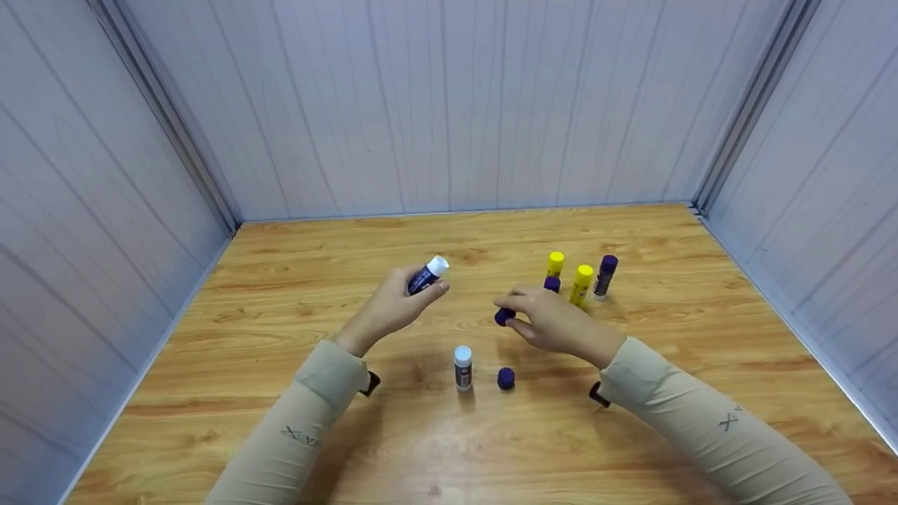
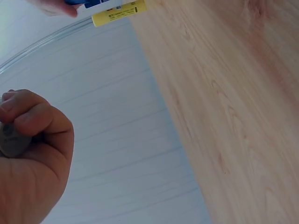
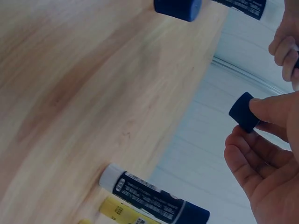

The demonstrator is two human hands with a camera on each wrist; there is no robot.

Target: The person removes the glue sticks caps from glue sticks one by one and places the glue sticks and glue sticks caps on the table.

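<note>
My left hand (image 1: 393,305) grips an uncapped glue stick (image 1: 423,278) with a dark purple label, tilted with its white end up. In the left wrist view the fingers (image 2: 35,114) curl round its grey base (image 2: 14,140). Across from it, my right hand (image 1: 554,319) pinches a dark purple cap (image 1: 504,317) between thumb and fingers, above the table. The right wrist view shows this cap (image 3: 245,112) at the fingertips, apart from the glue stick. Between the forearms an uncapped glue stick (image 1: 463,368) stands upright, with another purple cap (image 1: 506,379) beside it.
Beyond my right hand stand two yellow glue sticks (image 1: 581,284) and a purple-capped glue stick (image 1: 605,277). Another purple top (image 1: 552,283) shows there, its lower part hidden by the hand. Pale panel walls (image 1: 449,105) border the wooden table (image 1: 316,259) at the back and sides.
</note>
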